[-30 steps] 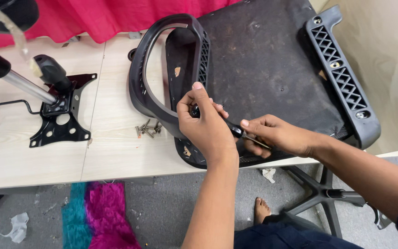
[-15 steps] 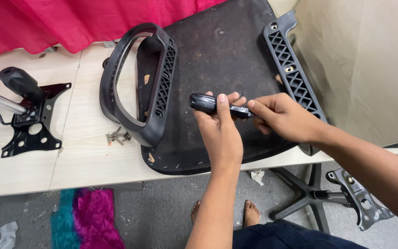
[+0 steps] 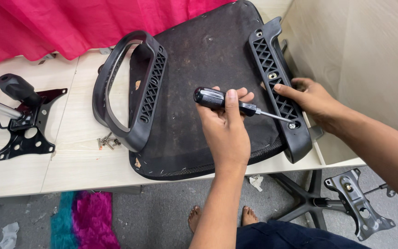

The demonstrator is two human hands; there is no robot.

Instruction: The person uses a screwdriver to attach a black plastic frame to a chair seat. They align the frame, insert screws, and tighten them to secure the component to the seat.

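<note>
Seat pan (image 3: 199, 60) lies underside-up on the table (image 3: 77, 161) so its armrest brackets face me. My right hand (image 3: 312, 99) rests open on the right bracket (image 3: 277, 78), steadying it, while my left hand (image 3: 226, 127) closes round the screwdriver (image 3: 236, 103), tip at the bracket's near screw (image 3: 292, 125).

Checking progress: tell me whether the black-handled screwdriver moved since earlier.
Yes. The black-handled screwdriver moved rightward across the seat underside; its tip is now at the right black plastic armrest bracket.

- No packages, labels, signs or screens show anywhere in this view of the worktable and floor
</note>
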